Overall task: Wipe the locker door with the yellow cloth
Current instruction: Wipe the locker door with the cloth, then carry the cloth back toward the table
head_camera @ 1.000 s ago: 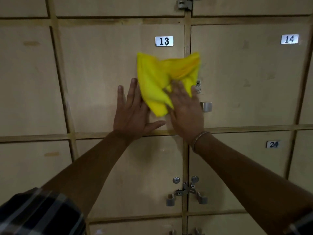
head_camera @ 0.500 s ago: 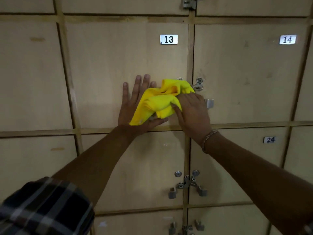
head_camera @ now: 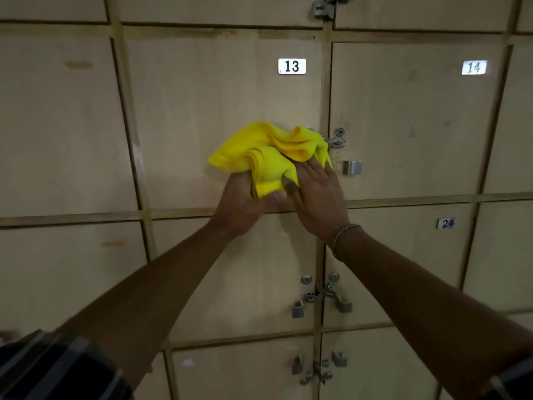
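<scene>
Bunching the crumpled bright yellow cloth (head_camera: 268, 155) against the pale wooden locker door numbered 13 (head_camera: 202, 111), both hands have it by its lower end: the left hand (head_camera: 245, 203) has its grip closed around the cloth's bottom folds, while the right hand (head_camera: 317, 197) lies with its fingers flat and pressed together over the cloth's right side. The cloth sits low and to the right on the door, its right corner touching or just beside the small metal hasp and lock (head_camera: 336, 138) at the door's edge. That is the likely trouble: a loose corner could snag on the hasp, and a wad this bunched would wipe only a narrow strip. The cloth's long axis runs roughly left to right, its pointed end aimed left and slightly down; the folds fan upward from the grip.
</scene>
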Available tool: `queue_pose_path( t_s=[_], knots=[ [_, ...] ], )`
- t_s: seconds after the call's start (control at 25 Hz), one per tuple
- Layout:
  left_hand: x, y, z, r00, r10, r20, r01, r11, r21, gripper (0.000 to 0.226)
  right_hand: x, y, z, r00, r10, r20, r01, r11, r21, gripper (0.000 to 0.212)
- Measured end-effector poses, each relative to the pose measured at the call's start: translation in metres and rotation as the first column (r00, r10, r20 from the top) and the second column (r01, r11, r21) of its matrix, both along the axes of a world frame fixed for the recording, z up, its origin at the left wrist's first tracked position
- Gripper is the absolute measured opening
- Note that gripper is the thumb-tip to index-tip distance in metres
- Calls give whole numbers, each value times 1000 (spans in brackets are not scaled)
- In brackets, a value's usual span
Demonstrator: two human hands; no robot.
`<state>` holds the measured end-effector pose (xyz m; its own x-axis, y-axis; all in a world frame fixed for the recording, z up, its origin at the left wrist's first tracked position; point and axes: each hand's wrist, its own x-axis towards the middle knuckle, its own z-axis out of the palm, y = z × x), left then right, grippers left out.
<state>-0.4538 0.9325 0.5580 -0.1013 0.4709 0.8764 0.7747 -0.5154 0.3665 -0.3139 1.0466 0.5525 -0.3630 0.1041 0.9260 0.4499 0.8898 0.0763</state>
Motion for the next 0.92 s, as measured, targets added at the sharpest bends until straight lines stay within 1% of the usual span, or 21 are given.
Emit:
queue_pose_path(
  t_s=[0.04,0.08,0.12,0.16,0.24,0.28,0.32,0.36,0.4,0.44,0.48,0.52,0.56,0.6,0.64,0.68,0.72,0.8,0.84,0.88,0.92],
  knots=[
    [9,-8,0,975,-67,214,64,998,22,47,-3,-12,-7,999,-4,34,4,1000,6,49],
    [18,-18,1,924,-69,375,54,997,52,29,-3,-27,-14,998,8,59,-7,1000,-18,54],
    [25,-30,0,876,-47,481,18,998,65,14,-2,-44,-19,997,40,66,-36,997,-68,59],
    [31,-41,0,838,-43,544,7,998,68,5,1,-58,-23,995,88,49,-81,987,-137,61],
    [44,-75,-6,743,-60,666,50,998,34,11,14,-88,-30,961,266,-72,-275,918,-285,58],
    [48,-91,-12,695,-69,716,85,996,13,17,19,-101,-36,930,324,-171,-364,870,-332,54],
    [49,-103,-20,659,-78,748,124,992,-6,21,21,-110,-40,898,338,-282,-431,809,-400,51],
    [56,-124,-27,615,-78,785,153,988,-23,21,23,-121,-45,856,335,-394,-505,707,-495,48],
    [64,-143,-36,590,-74,804,168,985,-33,19,29,-136,-50,824,319,-467,-561,567,-603,47],
    [78,-165,-46,559,-57,827,184,981,-56,19,37,-151,-57,796,324,-512,-604,359,-712,50],
    [91,-188,-58,541,-30,841,194,977,-89,22,46,-168,-67,746,348,-569,-634,106,-766,56],
    [108,-216,-68,518,-2,855,191,975,-114,25,55,-182,-81,675,371,-638,-632,-156,-759,64],
    [121,-247,-84,493,30,870,183,973,-138,28,64,-203,-96,649,392,-653,-560,-335,-758,68],
    [131,-276,-103,461,60,885,188,969,-163,31,66,-218,-117,640,394,-660,-513,-420,-748,65],
    [129,-283,-113,444,71,893,208,961,-180,33,66,-219,-126,647,390,-655,-487,-450,-749,56],
    [153,-343,-134,397,162,904,132,964,-231,36,80,-266,-149,638,433,-637,-413,-505,-758,48],
    [163,-376,-152,369,204,907,91,963,-254,39,89,-294,-166,663,437,-608,-356,-531,-769,44],
    [184,-428,-182,331,306,893,22,943,-332,41,96,-327,-195,701,431,-568,-271,-577,-771,46],
    [195,-458,-200,299,365,881,-38,928,-372,40,98,-352,-211,687,452,-569,-223,-615,-757,46],
    [202,-489,-223,256,426,867,-81,904,-420,40,103,-380,-228,670,498,-550,-157,-630,-760,46],
    [214,-522,-243,204,478,854,-116,878,-464,39,107,-408,-242,655,554,-514,-96,-614,-783,46]
  ],
)
